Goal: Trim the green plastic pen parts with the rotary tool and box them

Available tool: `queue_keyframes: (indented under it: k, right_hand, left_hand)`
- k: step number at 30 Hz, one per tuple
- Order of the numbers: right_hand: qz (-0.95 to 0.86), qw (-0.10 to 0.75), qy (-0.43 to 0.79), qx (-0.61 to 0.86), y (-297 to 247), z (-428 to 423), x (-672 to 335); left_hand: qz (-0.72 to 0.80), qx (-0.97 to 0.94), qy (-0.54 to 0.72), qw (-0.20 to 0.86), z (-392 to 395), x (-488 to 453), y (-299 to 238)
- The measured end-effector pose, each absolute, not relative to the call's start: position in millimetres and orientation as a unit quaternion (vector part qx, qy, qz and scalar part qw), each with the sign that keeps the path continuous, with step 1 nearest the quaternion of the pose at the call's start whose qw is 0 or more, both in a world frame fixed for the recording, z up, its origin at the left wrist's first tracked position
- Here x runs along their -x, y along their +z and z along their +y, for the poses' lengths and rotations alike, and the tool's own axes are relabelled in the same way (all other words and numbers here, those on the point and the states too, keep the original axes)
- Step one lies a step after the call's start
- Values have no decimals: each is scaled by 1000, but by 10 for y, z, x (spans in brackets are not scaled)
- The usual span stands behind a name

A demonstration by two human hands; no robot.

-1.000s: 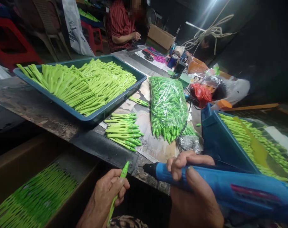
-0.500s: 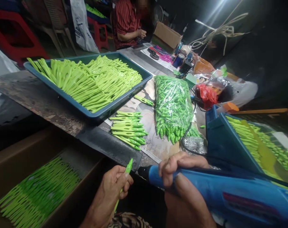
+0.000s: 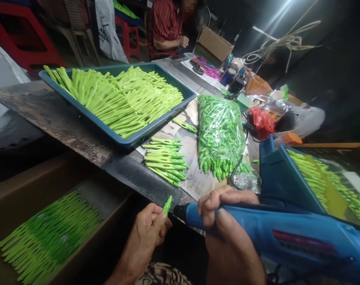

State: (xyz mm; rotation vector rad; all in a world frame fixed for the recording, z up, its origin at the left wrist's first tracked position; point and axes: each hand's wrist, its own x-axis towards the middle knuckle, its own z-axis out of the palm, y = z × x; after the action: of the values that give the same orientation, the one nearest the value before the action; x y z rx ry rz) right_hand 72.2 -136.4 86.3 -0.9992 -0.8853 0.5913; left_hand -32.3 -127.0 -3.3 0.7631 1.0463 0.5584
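Note:
My left hand point(image 3: 151, 225) pinches a slim green plastic piece with a pointed tip point(image 3: 167, 204), tip upward; its lower part is hidden by my fingers. My right hand point(image 3: 230, 225) wraps round a blue electric screwdriver point(image 3: 275, 233) with a black nose. The nose points left, and its bit is at or very near the side of the green piece; I cannot tell if they touch. Just beyond, on the table, lies a row of similar green pieces point(image 3: 166, 160). A clear bag of green tips point(image 3: 221, 134) stands to the right of that row.
A dark blue tray point(image 3: 123, 140) of light green strips stands at the table's left. Below left, a cardboard box point(image 3: 114, 213) holds assembled pieces. Blue bins point(image 3: 292, 178) with green parts stand at right. A black cable point(image 3: 235, 170) crosses near the bag. Another person point(image 3: 164, 31) sits at the back.
My left hand has brought the green piece up close to the screwdriver's nose. The view has shifted slightly, so the table's things sit a little further right.

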Motion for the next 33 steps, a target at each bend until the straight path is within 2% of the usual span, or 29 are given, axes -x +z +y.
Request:
queue_keyframes:
  k: [19,33]
  right_hand:
    - [-398,733,271,480,841,-1312,-676]
    - [-415,687,310,509,886,-1337,-667]
  left_hand:
    - [502,-329,236,764,-1232,287,21]
    - [500,-343,249,755,-1220,285,74]
